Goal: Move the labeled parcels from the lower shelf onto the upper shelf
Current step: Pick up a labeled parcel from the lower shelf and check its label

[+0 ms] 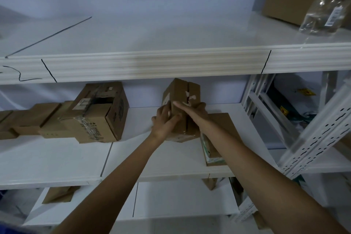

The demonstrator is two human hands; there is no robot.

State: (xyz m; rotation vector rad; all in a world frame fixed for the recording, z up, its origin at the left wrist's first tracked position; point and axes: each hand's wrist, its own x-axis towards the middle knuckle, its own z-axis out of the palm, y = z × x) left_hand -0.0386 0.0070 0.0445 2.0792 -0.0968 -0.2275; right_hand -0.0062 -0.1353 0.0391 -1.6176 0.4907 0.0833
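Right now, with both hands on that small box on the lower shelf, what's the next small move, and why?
Probably draw the small box toward you, then lift: left hand and right hand grip it, but the upper shelf edge overhangs it.

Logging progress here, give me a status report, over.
Both hands, left and right, gripping small parcel, tilted on lower shelf. Upper shelf open above. Shelf lip overhangs.

parcel (180,104) on lower shelf (57,157) (mid-right), taped box (98,114) left
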